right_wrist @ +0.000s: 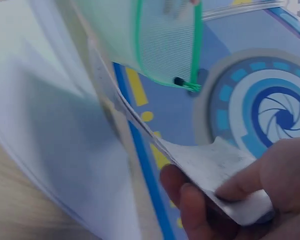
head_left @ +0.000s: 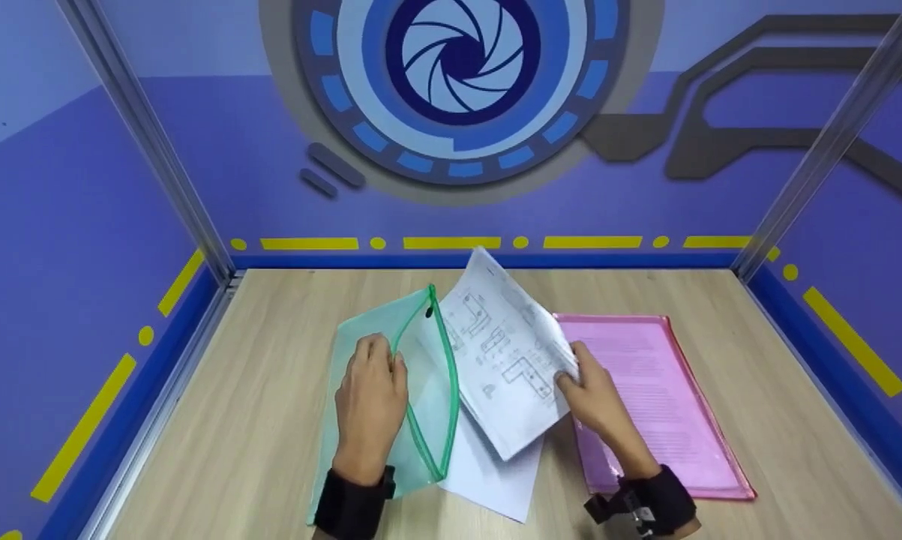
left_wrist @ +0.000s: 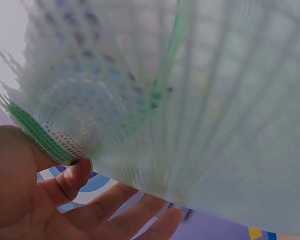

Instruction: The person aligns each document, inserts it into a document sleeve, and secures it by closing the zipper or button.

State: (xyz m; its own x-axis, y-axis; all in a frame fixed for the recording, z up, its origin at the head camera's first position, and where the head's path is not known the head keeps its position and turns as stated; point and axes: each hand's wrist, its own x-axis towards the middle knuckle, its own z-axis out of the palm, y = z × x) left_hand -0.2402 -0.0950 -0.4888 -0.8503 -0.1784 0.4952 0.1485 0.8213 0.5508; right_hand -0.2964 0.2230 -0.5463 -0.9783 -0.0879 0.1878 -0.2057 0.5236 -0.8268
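A translucent green zip pouch [head_left: 379,465] stands tilted on the left, its green-edged mouth spread apart toward the right. My left hand [head_left: 372,401] pinches one edge of that mouth between thumb and fingers, as the left wrist view shows close up. In my right hand [head_left: 597,390] I grip a small stack of white papers [head_left: 510,360] printed with line drawings, thumb on top and fingers beneath. The stack is held at a slant, its left side right at the pouch's mouth. Beneath it, another white sheet [head_left: 495,480] lies partly hidden by the pouch and the stack.
On the right of the wooden table [head_left: 263,345] lies a pink translucent pouch [head_left: 668,405] with printed paper inside, partly covered by my right hand and wrist. Black straps circle both wrists. Blue and purple panels [head_left: 233,150] stand around the table's back and sides.
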